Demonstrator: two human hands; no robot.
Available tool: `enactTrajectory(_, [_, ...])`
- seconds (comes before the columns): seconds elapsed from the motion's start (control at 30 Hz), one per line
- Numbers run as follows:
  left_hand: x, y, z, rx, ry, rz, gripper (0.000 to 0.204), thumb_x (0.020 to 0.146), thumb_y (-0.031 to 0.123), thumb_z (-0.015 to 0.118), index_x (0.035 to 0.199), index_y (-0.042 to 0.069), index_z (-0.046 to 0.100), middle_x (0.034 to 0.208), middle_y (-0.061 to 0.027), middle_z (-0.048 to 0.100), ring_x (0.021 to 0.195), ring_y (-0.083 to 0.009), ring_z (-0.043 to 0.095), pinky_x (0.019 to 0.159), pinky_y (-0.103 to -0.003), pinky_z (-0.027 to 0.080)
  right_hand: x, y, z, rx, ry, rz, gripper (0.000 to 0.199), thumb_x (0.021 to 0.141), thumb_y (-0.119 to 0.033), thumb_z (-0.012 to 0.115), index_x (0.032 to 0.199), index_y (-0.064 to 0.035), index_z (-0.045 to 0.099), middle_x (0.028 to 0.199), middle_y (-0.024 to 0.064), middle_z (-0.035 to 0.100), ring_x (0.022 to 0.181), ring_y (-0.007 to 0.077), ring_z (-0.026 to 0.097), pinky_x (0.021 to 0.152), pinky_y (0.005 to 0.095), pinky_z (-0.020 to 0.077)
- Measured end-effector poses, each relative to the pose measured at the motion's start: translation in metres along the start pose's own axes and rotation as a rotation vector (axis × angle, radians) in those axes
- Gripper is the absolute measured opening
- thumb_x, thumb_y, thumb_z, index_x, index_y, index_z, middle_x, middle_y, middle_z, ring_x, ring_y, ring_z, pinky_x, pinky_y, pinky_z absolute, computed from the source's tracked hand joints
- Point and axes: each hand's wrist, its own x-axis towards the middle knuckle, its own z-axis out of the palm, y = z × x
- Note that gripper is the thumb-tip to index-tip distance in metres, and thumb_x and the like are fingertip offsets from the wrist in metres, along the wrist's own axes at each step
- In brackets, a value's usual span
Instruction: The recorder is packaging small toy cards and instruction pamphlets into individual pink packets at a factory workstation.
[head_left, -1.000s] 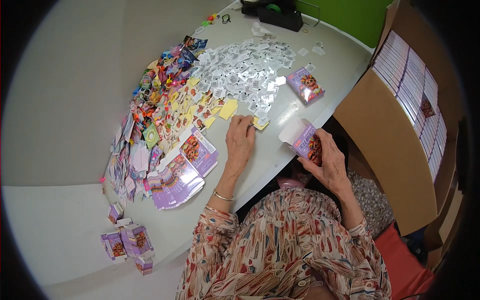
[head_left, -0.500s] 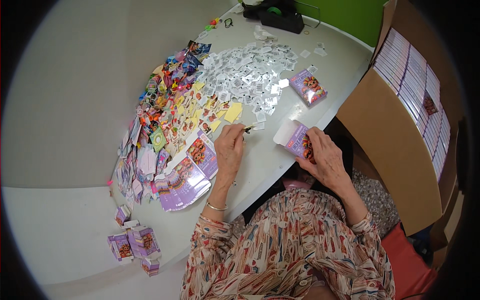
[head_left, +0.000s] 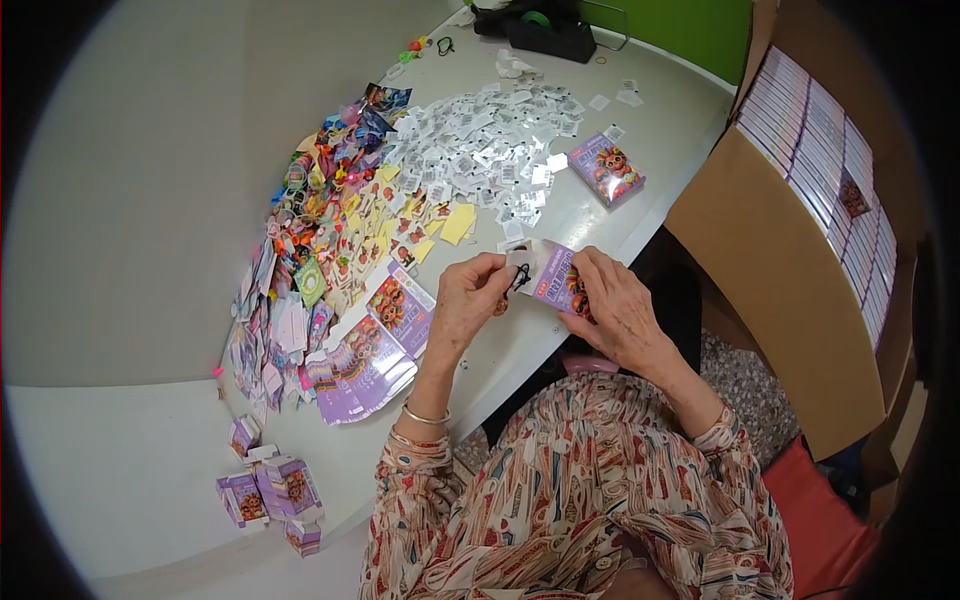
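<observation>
My right hand (head_left: pixel 622 318) is closed around a small purple printed cardboard box (head_left: pixel 556 280), tilted with its white-flapped end toward my left hand. At that end my left hand (head_left: pixel 466 302) pinches a small black looped cord (head_left: pixel 522 275). Part of the cord is hidden by the fingers, and a small brownish piece shows below them. Just left of my left hand lies a fanned stack of flattened purple boxes (head_left: pixel 355 375). Another purple box (head_left: pixel 606 170), shiny and closed, sits farther back on the table.
Small white printed slips (head_left: pixel 480 140) are heaped at the back, beside yellow cards (head_left: pixel 459 223) and a colourful pile of trinkets (head_left: pixel 300 215). Several purple boxes (head_left: pixel 290 487) stand lower left. A black tape dispenser (head_left: pixel 550 38) is at the back; a large carton (head_left: pixel 775 260) of packed boxes stands right.
My left hand has moved right with the black cord, up to the box's flapped end. My right hand and the box have shifted slightly left and back. The view has shifted slightly.
</observation>
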Motion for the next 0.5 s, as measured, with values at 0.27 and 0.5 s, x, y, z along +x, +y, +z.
enactTrajectory(0.27, [0.004, 0.011, 0.006, 0.663, -0.069, 0.359, 0.018, 0.086, 0.011, 0.065, 0.097, -0.003, 0.065, 0.061, -0.0028, 0.056, 0.05, -0.0094, 0.053, 0.048, -0.024, 0.042, 0.002, -0.004, 0.013, -0.063, 0.008, -0.039, 0.072, 0.072, -0.021, 0.075, 0.13, 0.0018, 0.04, 0.128, 0.0193, 0.047, 0.111, 0.0356, 0.052, 0.094, 0.0412, 0.043])
enactTrajectory(0.5, [0.011, 0.015, -0.008, 0.298, 0.016, 0.233, 0.026, 0.084, 0.007, 0.065, 0.108, -0.001, 0.062, 0.083, -0.008, 0.062, 0.062, -0.0143, 0.061, 0.056, -0.028, 0.049, -0.002, 0.01, 0.018, 0.087, 0.09, 0.003, 0.073, 0.071, -0.021, 0.076, 0.13, 0.0008, 0.039, 0.127, 0.0203, 0.048, 0.11, 0.0371, 0.053, 0.092, 0.0417, 0.0449])
